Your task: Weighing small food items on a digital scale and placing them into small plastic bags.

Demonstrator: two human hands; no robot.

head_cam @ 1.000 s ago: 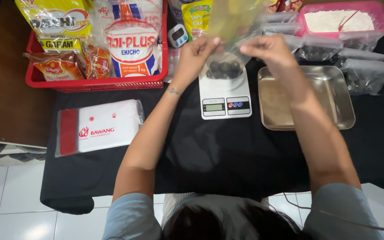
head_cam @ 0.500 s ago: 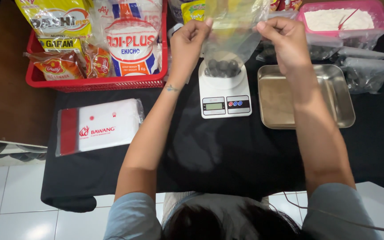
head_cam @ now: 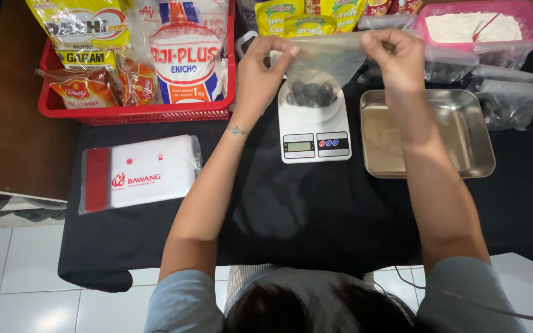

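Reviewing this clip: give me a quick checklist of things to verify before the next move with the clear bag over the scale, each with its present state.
1. Both hands grip the clear bag's top edge, left hand and right hand: ok.
2. Dark round pieces sit at the bag's bottom: ok.
3. Bag rests over the white scale: ok.
4. Scale display readable: cannot tell.
5. Bag mouth sealed: cannot tell.
6. Metal tray beside the scale holds nothing: ok.

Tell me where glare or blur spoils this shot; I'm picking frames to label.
Head view: even indoor light, mostly sharp. Soft glare sits on the metal tray and glossy packets in the red basket. The clear bag between left hand and right hand looks hazy; the hair at the bottom edge is out of focus.
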